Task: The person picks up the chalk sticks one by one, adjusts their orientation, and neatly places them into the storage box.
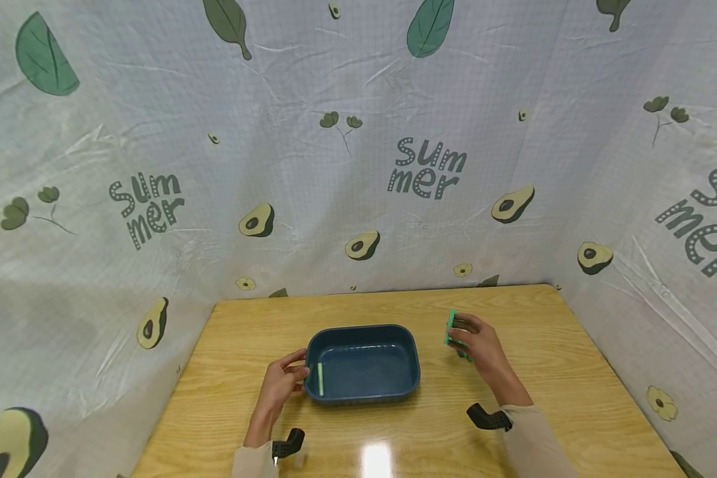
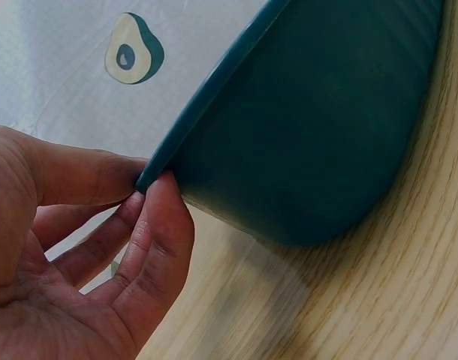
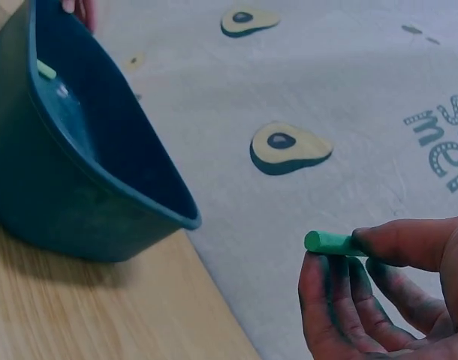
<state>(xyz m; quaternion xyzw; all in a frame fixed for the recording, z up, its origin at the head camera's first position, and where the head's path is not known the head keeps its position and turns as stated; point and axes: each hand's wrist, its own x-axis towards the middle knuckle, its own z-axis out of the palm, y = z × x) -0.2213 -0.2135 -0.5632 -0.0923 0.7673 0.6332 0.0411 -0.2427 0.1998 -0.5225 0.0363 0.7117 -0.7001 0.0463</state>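
Note:
My left hand [image 1: 279, 387] pinches the left rim of a dark blue plastic basin [image 1: 364, 397] between thumb and fingers; the left wrist view shows the rim [image 2: 206, 94] held at its edge. Inside the basin, along its left end, lies a pale green chalk stick [image 1: 320, 380]. Off to the right of the basin, my right hand [image 1: 480, 345] holds a brighter green chalk stick [image 3: 332, 243] between thumb and fingertips, its round end pointing out. Dark green smudges mark the fingers [image 3: 372, 300] of that hand.
The basin stands on a wooden table [image 1: 257, 325]. A white sheet [image 1: 311, 179] printed with avocados, leaves and lettering hangs behind the table and along both sides. Just below the right fingers, a small green patch [image 1: 465, 356] shows in the head view.

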